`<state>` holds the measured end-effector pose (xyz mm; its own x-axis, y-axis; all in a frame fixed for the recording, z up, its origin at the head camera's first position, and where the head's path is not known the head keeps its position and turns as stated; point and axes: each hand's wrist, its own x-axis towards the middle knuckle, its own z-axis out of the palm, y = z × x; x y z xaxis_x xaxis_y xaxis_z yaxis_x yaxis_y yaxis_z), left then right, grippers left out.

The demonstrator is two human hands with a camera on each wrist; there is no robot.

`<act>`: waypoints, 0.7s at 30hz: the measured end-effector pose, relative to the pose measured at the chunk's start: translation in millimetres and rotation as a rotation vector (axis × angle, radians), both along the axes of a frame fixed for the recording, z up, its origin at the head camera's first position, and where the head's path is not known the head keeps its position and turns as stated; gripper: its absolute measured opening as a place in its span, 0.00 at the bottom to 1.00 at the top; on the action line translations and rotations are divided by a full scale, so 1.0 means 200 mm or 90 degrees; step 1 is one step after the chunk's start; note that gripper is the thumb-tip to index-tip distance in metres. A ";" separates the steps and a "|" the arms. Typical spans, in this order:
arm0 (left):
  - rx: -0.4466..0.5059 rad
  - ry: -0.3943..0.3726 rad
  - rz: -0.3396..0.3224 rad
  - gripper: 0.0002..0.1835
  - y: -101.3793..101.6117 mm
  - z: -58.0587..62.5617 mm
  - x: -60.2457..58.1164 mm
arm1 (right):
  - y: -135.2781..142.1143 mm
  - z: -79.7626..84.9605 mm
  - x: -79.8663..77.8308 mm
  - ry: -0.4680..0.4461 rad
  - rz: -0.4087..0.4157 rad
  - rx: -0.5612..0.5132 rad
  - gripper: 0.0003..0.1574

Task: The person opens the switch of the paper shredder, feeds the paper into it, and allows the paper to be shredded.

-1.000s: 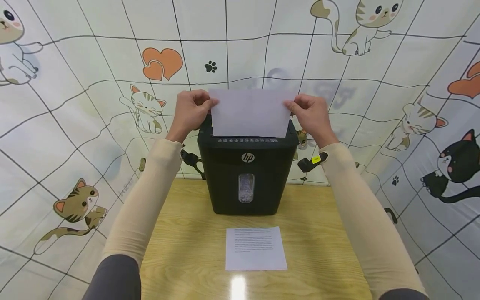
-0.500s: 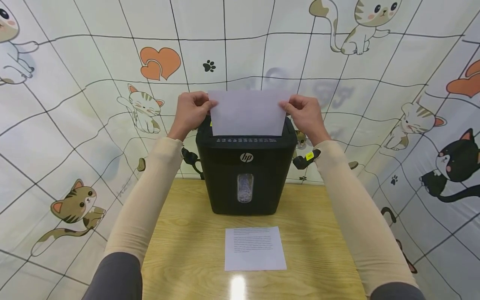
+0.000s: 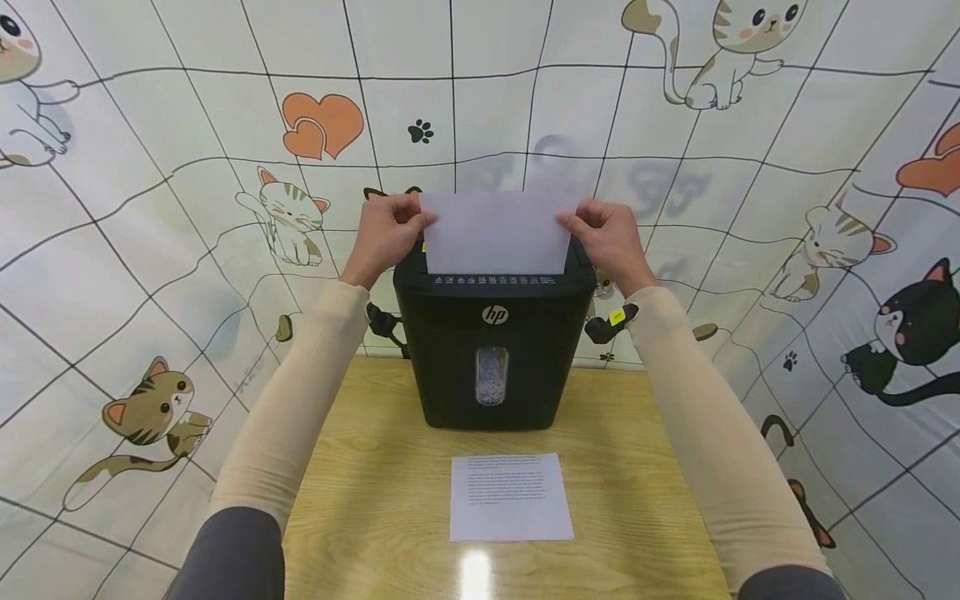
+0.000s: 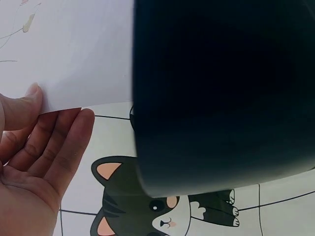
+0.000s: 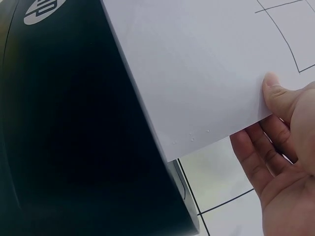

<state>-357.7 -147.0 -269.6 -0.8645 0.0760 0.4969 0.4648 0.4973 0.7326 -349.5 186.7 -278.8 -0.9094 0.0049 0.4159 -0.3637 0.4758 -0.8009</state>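
Note:
A blank-faced white sheet of paper (image 3: 497, 235) stands upright at the top of a black HP paper shredder (image 3: 450, 358), its lower edge hidden behind the front rim. My left hand (image 3: 384, 235) pinches the sheet's left edge near the upper corner, thumb in front. On the opposite edge my right hand (image 3: 611, 237) pinches the paper at about the same height. In the left wrist view, the thumb presses the sheet (image 4: 83, 59) with the fingers behind it. The right wrist view shows the same kind of pinch on the paper (image 5: 197, 73), beside the shredder's dark body (image 5: 74, 137).
A printed sheet (image 3: 512, 497) lies flat on the wooden table (image 3: 360, 467) in front of the shredder. Paper shreds show through the shredder's small window (image 3: 492, 377). A cat-patterned curtain (image 3: 495, 108) hangs behind and along both sides.
Both hands have come down slightly with the sheet, and less of it shows above the shredder. The right hand has also shifted a little inward. The printed sheet stays put.

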 end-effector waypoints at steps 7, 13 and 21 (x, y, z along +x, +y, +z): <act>-0.011 0.004 0.006 0.10 -0.01 -0.02 0.01 | -0.01 -0.02 0.01 0.005 0.003 0.015 0.26; -0.019 -0.014 0.004 0.10 -0.01 -0.04 0.02 | 0.00 -0.04 0.01 -0.013 -0.007 0.033 0.26; -0.025 -0.022 0.011 0.11 -0.01 -0.07 0.02 | 0.00 -0.06 0.02 -0.020 0.000 0.036 0.25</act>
<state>-353.6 -149.5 -282.7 -0.8826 0.0796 0.4634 0.4303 0.5341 0.7278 -345.8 186.0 -291.0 -0.9220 -0.0179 0.3867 -0.3387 0.5212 -0.7833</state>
